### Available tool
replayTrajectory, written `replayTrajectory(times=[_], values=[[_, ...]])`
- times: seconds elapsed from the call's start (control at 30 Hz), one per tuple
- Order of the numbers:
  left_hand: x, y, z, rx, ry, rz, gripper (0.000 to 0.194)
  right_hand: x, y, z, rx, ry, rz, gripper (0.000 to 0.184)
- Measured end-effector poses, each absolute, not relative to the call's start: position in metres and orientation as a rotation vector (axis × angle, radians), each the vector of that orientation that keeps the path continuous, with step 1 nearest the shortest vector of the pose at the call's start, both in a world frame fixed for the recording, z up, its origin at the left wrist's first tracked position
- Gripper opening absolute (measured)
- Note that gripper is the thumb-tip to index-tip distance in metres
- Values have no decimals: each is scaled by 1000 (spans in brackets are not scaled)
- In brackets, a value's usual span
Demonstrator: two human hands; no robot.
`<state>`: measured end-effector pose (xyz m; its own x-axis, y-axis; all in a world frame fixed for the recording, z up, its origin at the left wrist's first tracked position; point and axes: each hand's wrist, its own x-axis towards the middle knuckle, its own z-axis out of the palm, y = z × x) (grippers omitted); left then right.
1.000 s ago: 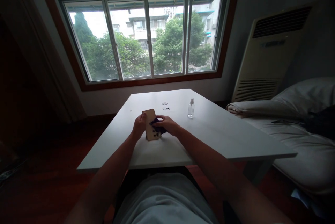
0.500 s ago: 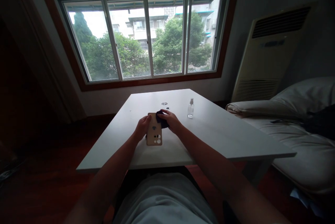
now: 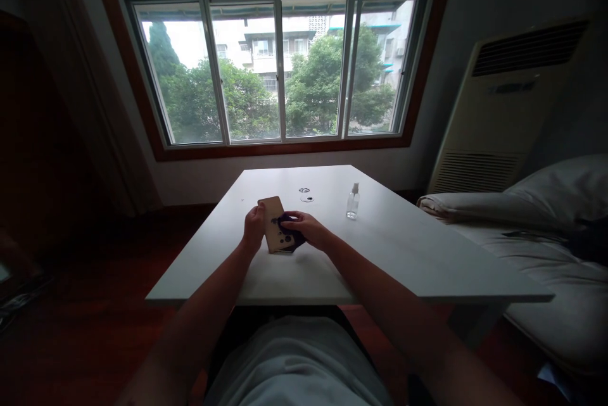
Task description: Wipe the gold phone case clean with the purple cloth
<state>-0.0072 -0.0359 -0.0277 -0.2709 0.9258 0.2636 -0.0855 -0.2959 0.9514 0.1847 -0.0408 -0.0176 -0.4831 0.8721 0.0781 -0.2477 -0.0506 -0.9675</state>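
A tan phone case (image 3: 272,213) with round camera holes at its lower end is held above the near part of the white table (image 3: 389,254). My left hand (image 3: 254,225) grips it along its left edge, thumb on the face toward me. In my right hand (image 3: 306,226) is a bunched dark purple cloth (image 3: 297,239), pressed against the right side of the case near the holes. The right fingers are closed on the cloth and partly hide the case's lower right part.
A clear spray bottle (image 3: 352,202) stands upright on the table's right side. Two small flat round pieces, a patterned one (image 3: 304,190) and a pale one (image 3: 307,199), lie beyond my hands. A pale sofa (image 3: 513,228) adjoins on the right.
The cloth in my right hand has moved down the case, from its upper right to beside the camera holes. The case has tilted, its top leaning left. The view has shifted slightly.
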Motion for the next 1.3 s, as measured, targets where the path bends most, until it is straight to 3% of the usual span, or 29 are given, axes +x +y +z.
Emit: replayTrajectory(times=[0.53, 0.97, 1.3], values=[[-3, -49, -19, 1248, 1162, 1487, 61, 190, -33, -23, -774, -1332, 1561, 82], [2, -53, -26, 1371, 974, 1237, 60, 196, -19, -22, -787, -1079, 1468, 72], [2, -53, -29, 1372, 949, 1325, 57, 195, -17, -26, -722, -1154, 1513, 54]])
